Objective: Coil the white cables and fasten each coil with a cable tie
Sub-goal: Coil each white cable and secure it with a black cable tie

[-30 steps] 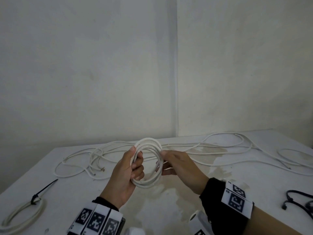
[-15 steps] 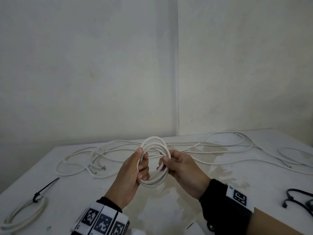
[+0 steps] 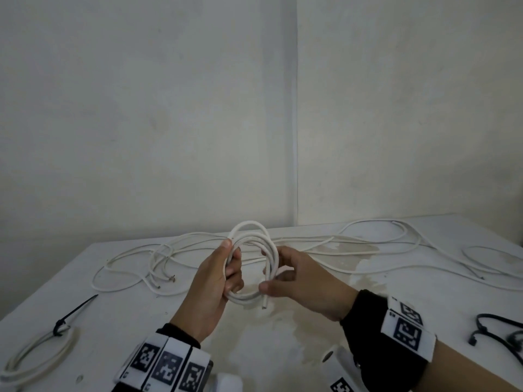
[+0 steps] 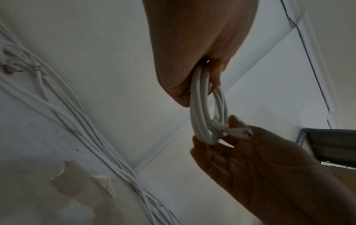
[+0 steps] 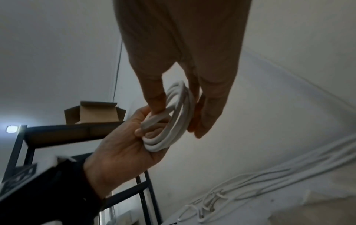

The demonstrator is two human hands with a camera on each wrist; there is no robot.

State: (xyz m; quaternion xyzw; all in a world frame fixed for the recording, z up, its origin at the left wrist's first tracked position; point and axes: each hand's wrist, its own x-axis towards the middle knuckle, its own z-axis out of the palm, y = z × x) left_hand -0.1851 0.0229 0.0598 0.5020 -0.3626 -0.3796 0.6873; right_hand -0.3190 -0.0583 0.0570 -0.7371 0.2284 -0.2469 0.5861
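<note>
Coil clamped by fingers of both hands | left wrist: cut end | head: tied coil

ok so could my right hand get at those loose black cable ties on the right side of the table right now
Probably not yet. The right hand grips the white cable coil together with the left hand. The path to the black cable ties looks free once it lets go.

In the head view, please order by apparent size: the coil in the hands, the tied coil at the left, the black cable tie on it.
1. Tied coil, though nearer the camera.
2. Held coil, gripped by the left hand and right hand.
3. Black cable tie.
</note>
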